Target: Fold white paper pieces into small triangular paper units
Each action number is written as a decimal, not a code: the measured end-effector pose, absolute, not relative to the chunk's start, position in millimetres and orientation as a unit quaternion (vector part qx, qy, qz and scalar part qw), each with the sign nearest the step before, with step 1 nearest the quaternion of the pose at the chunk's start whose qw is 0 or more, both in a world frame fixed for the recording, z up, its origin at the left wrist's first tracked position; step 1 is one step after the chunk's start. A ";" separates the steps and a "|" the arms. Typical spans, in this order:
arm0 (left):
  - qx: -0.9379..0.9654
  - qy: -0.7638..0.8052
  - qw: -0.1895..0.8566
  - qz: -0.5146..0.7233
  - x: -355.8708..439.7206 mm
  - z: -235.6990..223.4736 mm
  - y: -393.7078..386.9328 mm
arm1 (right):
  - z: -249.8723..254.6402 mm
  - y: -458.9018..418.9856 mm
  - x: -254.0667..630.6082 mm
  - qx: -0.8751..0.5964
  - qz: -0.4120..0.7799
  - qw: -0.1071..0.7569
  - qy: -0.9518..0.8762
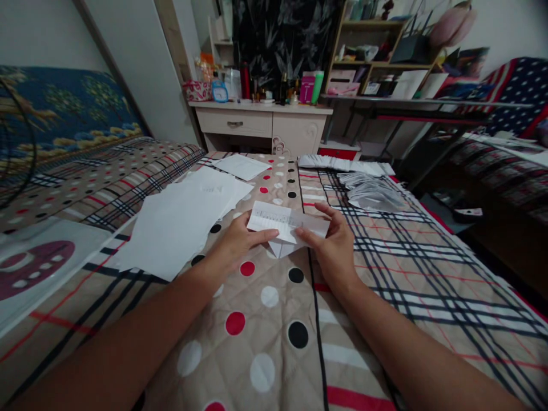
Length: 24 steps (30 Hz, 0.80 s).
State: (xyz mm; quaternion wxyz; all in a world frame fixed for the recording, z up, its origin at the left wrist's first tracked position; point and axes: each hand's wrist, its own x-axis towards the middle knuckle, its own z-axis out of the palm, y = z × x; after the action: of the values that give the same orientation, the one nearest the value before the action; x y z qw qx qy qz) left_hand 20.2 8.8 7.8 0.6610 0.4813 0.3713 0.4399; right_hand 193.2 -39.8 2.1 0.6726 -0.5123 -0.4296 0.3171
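A white printed sheet of paper point(270, 216), folded into a narrow strip with a loose flap below, is held above the bed between both hands. My left hand point(240, 240) grips its left end, thumb on the near face and fingers behind. On the right part, my right hand point(334, 237) pinches the paper with the thumb in front, its index finger raised behind the end. Left of my left hand lies a spread stack of white sheets point(175, 220). Right of my right hand is a pile of folded papers or thin packets point(372, 191), whose kind I cannot make out.
A quilted bedspread point(274, 354) with dots and plaid lies beneath everything. Behind the pile runs a row of folded white papers point(342, 164). A clear plastic bag with a purple print point(38, 265) lies at left. Beyond the bed stand a white dresser point(233, 123) and shelves point(372, 65).
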 end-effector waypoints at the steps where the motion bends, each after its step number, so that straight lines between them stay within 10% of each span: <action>1: 0.451 0.366 0.679 0.448 25.0 9.0 4.2 | 3.4 -41.3 190.7 -0.511 0.307 0.680 -0.427; 24: 0.331 0.343 0.672 0.566 48.6 4.8 -12.0 | 2.8 -47.6 179.5 -0.497 0.468 0.617 -0.392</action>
State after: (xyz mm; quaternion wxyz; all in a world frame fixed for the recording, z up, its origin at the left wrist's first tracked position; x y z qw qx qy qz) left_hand 48.6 -12.0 4.8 0.6723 0.3310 0.3430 0.5664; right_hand 179.5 -47.6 2.8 0.6169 -0.4967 -0.3917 0.4682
